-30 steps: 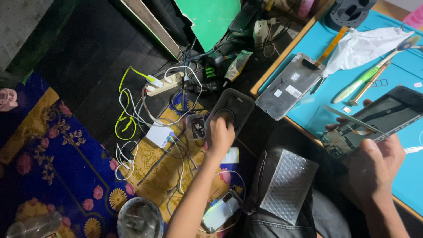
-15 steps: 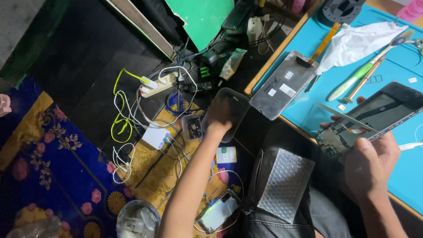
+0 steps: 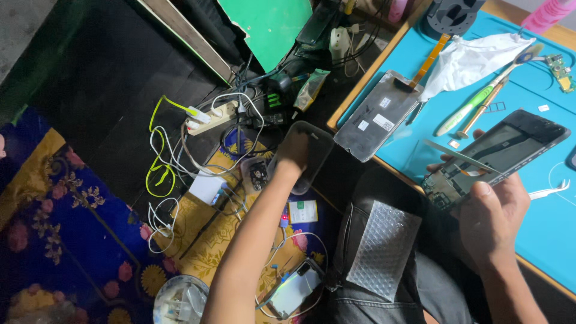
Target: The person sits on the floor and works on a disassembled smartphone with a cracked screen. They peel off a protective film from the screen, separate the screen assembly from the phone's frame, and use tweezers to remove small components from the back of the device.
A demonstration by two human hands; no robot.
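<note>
The left hand (image 3: 294,153) grips a dark see-through phone case (image 3: 306,157) down on the floor by the wires, while the right hand (image 3: 489,210) pinches an open black phone (image 3: 498,156) (its insides showing) over the blue table mat (image 3: 540,234) — a steady hold matters.

A wooden-edged workbench topped with a teal mat (image 3: 543,234) fills the right side. On it lie a grey phone back panel (image 3: 377,114) overhanging the edge, a crumpled white cloth (image 3: 474,60), a green toothbrush (image 3: 465,111), metal tweezers (image 3: 549,191) and a small circuit board (image 3: 561,71). Left of it, a dark floor (image 3: 90,90) carries a blue and gold floral rug (image 3: 66,240), where a white power strip (image 3: 210,117), tangled cables (image 3: 162,174), a white charger (image 3: 205,187) and a phone (image 3: 294,289) lie
</note>
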